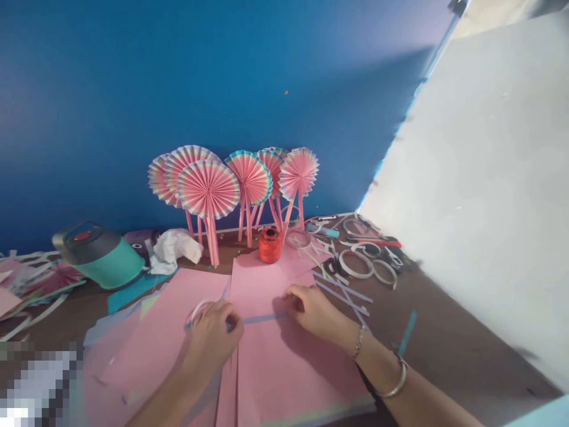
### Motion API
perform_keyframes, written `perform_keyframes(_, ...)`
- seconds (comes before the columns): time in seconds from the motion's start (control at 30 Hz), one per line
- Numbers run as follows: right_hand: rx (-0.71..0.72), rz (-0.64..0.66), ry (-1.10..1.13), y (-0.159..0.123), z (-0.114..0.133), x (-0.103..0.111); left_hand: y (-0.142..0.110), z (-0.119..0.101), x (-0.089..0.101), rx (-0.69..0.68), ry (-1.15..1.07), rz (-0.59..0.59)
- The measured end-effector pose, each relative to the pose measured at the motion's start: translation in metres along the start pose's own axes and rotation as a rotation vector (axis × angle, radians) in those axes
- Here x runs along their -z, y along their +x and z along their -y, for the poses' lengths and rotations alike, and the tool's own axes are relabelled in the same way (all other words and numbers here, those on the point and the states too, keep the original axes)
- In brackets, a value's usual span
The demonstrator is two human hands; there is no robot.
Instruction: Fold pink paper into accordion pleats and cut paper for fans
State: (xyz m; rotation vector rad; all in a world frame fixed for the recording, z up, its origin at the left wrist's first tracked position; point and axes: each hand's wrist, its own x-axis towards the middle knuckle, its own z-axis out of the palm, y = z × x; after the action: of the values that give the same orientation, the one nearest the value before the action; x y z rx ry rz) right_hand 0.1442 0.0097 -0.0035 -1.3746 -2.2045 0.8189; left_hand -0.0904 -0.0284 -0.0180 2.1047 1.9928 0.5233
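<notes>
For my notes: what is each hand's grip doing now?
Left hand: closed, holding a tape roll.
Right hand: closed, pinching the blue strip.

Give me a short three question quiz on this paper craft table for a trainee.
1. True or false: the right hand has bracelets on its arm.
2. Where does the orange spool stand relative to the pink paper fans? A in front of them, B on top of them, C behind them.
3. What does the left hand hold?

Key: 1 true; 2 A; 3 a white tape roll.
</notes>
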Motion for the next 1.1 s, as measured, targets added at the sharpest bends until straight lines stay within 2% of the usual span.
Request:
perform_keyframes(0.17, -0.028, 0.021, 0.091, 0.000, -0.003, 0.000, 0.000, 0.002, -0.002, -0.008, -0.019, -0.002)
perform_keyframes(0.4, -0.067, 0.028, 0.105, 0.001, -0.002, 0.002, 0.000, 0.001, -0.002, -0.015, 0.001, -0.020)
perform_keyframes(1.1, -0.115, 0.003, -0.073, 0.000, 0.015, 0.004, 0.002, 0.001, -0.001, 0.021, 0.027, 0.059)
